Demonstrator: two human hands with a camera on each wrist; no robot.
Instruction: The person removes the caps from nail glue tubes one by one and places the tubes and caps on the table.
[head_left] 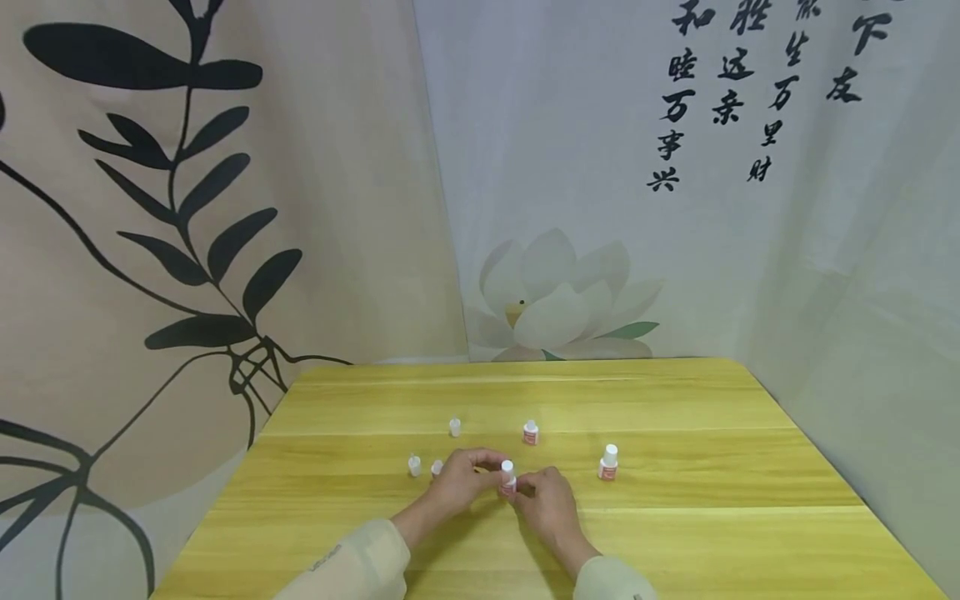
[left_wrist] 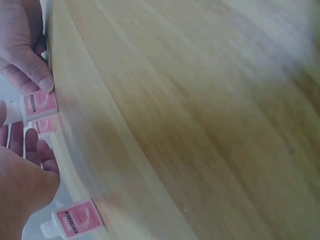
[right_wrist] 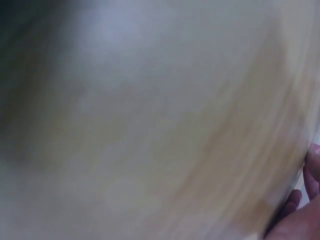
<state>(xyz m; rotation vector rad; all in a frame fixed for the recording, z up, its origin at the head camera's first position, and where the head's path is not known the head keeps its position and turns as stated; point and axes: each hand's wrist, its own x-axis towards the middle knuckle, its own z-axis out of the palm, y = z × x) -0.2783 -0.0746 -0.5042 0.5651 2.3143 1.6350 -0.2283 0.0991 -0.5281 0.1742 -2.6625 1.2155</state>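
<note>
The left hand (head_left: 459, 485) pinches a small bottle (head_left: 507, 486) near its cap (head_left: 507, 466), the right hand (head_left: 550, 505) lower down, the bottle between them. I'd say they're working the cap; next calls for a steady twist.

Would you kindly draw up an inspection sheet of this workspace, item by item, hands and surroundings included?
Surface: wood-grain table, yellowish, with plank-like lines.
Job's things: held bottle, pink-labelled and white-capped, roughly upright between the hands; far bottle and right-side bottle, both similar, standing on the table.
Clutter: small whitish pieces, three, left of the held bottle, one partly hidden; too small to identify.
Grippers: left hand holds the bottle's upper part; right hand pinches its lower part.
Cables: nothing seen.
Surroundings: backdrop printed with dark leaves, a pale flower and brush-style writing.
</note>
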